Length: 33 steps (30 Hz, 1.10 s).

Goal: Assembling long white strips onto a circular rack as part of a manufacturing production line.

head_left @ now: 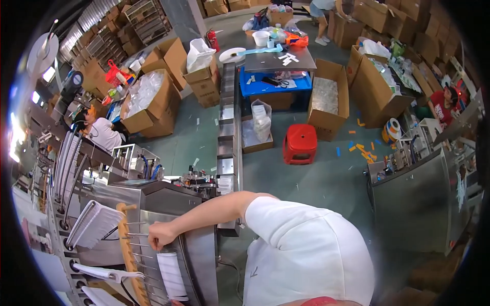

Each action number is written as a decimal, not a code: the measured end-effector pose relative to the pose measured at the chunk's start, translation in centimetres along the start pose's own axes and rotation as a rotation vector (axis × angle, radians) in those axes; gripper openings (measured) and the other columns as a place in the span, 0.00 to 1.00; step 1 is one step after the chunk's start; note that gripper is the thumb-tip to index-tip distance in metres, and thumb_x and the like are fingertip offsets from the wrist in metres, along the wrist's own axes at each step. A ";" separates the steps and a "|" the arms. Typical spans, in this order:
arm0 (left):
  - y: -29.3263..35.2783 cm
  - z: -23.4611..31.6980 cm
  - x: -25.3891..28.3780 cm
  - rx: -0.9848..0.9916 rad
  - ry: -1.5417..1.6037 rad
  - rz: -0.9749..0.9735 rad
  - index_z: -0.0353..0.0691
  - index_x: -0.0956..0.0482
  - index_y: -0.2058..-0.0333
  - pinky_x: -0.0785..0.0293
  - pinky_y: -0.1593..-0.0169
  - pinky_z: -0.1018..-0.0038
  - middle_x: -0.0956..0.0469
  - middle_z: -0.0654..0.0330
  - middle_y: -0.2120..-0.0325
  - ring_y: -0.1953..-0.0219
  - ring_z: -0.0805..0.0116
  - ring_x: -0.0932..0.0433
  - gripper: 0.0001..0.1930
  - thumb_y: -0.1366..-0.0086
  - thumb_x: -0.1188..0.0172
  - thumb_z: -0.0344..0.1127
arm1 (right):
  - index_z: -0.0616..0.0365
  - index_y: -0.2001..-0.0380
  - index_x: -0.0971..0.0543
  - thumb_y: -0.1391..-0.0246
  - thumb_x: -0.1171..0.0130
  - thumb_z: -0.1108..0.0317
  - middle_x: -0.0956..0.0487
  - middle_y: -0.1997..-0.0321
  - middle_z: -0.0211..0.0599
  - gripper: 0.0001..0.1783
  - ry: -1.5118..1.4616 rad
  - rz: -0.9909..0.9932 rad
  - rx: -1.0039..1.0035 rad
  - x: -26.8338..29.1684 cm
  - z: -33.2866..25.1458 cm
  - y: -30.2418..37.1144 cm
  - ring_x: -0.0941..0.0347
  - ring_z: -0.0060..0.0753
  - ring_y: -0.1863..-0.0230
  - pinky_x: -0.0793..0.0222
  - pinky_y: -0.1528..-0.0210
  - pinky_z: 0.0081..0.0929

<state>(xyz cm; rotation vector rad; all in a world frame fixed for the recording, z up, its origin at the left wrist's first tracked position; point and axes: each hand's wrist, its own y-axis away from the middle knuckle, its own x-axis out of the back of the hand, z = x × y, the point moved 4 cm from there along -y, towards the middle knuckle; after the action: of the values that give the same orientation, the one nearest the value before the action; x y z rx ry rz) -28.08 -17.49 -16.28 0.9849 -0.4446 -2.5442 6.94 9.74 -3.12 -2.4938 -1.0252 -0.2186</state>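
Only a tiny bit of the left hand (176, 303) peeks in at the bottom edge, so I cannot tell how far open its fingers are or what they have. The right hand (162, 235) shows its back. Its fingers are bent in close together, and I cannot tell if they have hold of anything. A red thing (320, 301) is cut off at the bottom, and the person (321, 15) at the top has no head in view.

The white piece (172, 276) is long and flat, with faint lines across it. It lies on the slope of the shiny metal machine (201, 255), just below the right hand and above the left one. Its top end is close to the right fingers.

Beside it, a wooden bar (127, 245) has thin metal pins (137, 223) poking out toward the hand and the white piece. A white bundle (102, 222) hangs on the other side of the bar. The white shirt (311, 245) blocks a lot of the floor. Farther off are a red stool (300, 144), a long metal track (226, 148) and a big box (153, 109) full of clear plastic.
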 end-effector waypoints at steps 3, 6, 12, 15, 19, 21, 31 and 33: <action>-1.4 0.5 -0.4 0.008 -0.015 -0.035 0.38 0.28 0.52 0.27 0.57 0.76 0.25 0.61 0.60 0.63 0.69 0.25 0.14 0.34 0.50 0.34 | 0.54 0.77 0.18 0.64 0.36 0.72 0.20 0.76 0.28 0.05 0.099 0.031 0.062 -0.1 0.0 -0.3 0.24 0.28 0.72 0.31 0.68 0.28; -2.1 1.3 -0.8 0.009 -0.029 -0.064 0.38 0.28 0.52 0.28 0.56 0.75 0.26 0.60 0.59 0.62 0.68 0.26 0.14 0.34 0.51 0.34 | 0.54 0.78 0.19 0.63 0.37 0.72 0.20 0.77 0.28 0.04 0.188 0.035 0.170 -0.2 -0.2 -0.3 0.24 0.27 0.75 0.31 0.70 0.30; -4.7 0.9 -3.4 0.013 -0.036 -0.158 0.38 0.29 0.51 0.29 0.54 0.74 0.27 0.59 0.58 0.60 0.67 0.27 0.14 0.34 0.52 0.35 | 0.60 0.73 0.20 0.51 0.40 0.56 0.21 0.77 0.35 0.16 -0.408 0.526 -0.111 6.4 4.8 -0.5 0.26 0.28 0.78 0.31 0.77 0.26; -3.6 1.3 -2.4 -0.023 -0.023 -0.148 0.38 0.29 0.51 0.30 0.53 0.73 0.27 0.59 0.57 0.59 0.66 0.27 0.15 0.34 0.52 0.35 | 0.62 0.61 0.24 0.46 0.51 0.38 0.21 0.66 0.41 0.33 -0.793 0.432 -0.426 8.3 1.2 -2.2 0.24 0.37 0.76 0.27 0.75 0.31; -3.6 2.4 -3.6 -0.041 -0.039 -0.183 0.37 0.29 0.51 0.31 0.52 0.72 0.28 0.58 0.57 0.58 0.65 0.28 0.15 0.33 0.52 0.36 | 0.62 0.56 0.28 0.47 0.52 0.37 0.24 0.63 0.49 0.35 -0.954 0.263 -0.458 8.8 -3.5 -5.0 0.24 0.46 0.74 0.26 0.73 0.42; -3.9 2.6 -4.7 -0.048 -0.045 -0.206 0.37 0.30 0.51 0.32 0.51 0.71 0.28 0.58 0.56 0.58 0.65 0.28 0.15 0.33 0.53 0.36 | 0.62 0.56 0.28 0.47 0.49 0.40 0.24 0.63 0.51 0.32 -0.954 0.140 -0.408 8.6 -3.3 -6.7 0.24 0.48 0.74 0.26 0.73 0.45; -4.9 2.1 -9.0 -0.074 -0.049 -0.293 0.37 0.31 0.50 0.34 0.49 0.68 0.29 0.56 0.54 0.54 0.63 0.30 0.16 0.33 0.54 0.37 | 0.60 0.65 0.32 0.52 0.39 0.72 0.25 0.73 0.45 0.13 -1.064 0.186 -0.107 11.4 -6.7 -5.2 0.25 0.43 0.78 0.26 0.77 0.42; -5.7 1.7 -10.4 -0.058 -0.054 -0.323 0.37 0.31 0.50 0.35 0.48 0.68 0.30 0.55 0.54 0.54 0.62 0.30 0.16 0.33 0.54 0.37 | 0.60 0.65 0.31 0.55 0.37 0.76 0.25 0.73 0.42 0.15 -0.965 0.174 -0.117 12.8 -7.1 -1.8 0.26 0.35 0.82 0.26 0.82 0.32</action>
<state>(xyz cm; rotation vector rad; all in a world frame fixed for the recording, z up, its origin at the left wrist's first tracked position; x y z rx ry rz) -23.39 -7.54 -11.53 1.0406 -0.2402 -2.8580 14.96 15.74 7.72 -2.7841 -1.1062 1.0999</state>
